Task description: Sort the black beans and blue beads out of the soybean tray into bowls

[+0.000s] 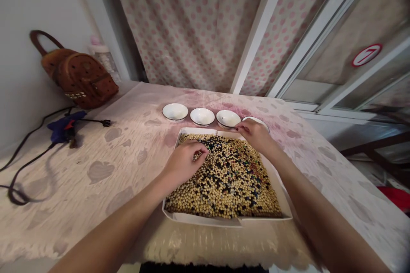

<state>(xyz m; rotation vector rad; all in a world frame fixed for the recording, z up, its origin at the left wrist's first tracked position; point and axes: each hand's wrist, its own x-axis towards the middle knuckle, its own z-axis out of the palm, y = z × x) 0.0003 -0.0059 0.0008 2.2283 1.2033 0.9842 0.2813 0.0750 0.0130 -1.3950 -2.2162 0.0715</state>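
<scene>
A white box [211,221] holds a broad layer of yellow beads or beans [205,196] mixed with black, blue, green and red ones. Over its back left part is my left hand [187,160], thumb and fingertips pressed together; anything between them is too small to name. My right hand [254,134] hovers past the box's back right edge, fingers pinched, near the rim of the third white bowl [228,118]. A small dark speck lies in that bowl. The fourth bowl [261,122] is partly hidden behind my right hand.
Two more white bowls [175,111] [202,116] stand on the left of the row. A blue glue gun [65,127] with a black cord and a brown backpack-shaped bag [85,77] lie at the left. A curtain [198,25] hangs behind the cloth-covered table [105,170].
</scene>
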